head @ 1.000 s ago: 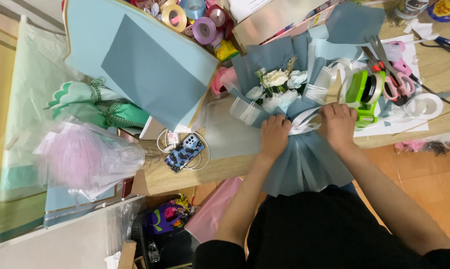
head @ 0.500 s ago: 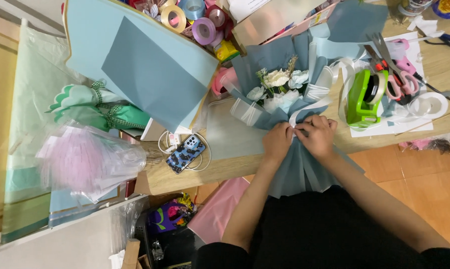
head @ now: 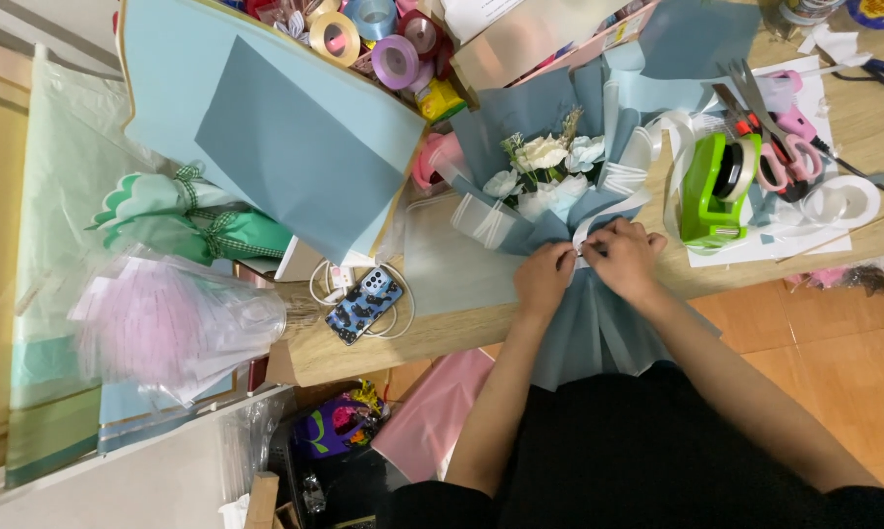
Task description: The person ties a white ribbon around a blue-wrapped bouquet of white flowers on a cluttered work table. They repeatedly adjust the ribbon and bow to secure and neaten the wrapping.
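Between fingertips: white ribbon (head: 581, 252) | left hand (head: 545, 279) | right hand (head: 623, 257) pinching

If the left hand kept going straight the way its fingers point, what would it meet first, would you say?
The left hand points up the table from the bouquet's waist, so it would probably meet the blue wrapping paper first, then the white flowers. Depth is unclear from above, so it might pass over the paper's edge.

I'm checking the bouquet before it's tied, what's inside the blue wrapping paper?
Inside the blue wrapping paper, white flowers and a few pale sprigs show. Their stems are covered by the paper, pinched by the left hand and right hand.
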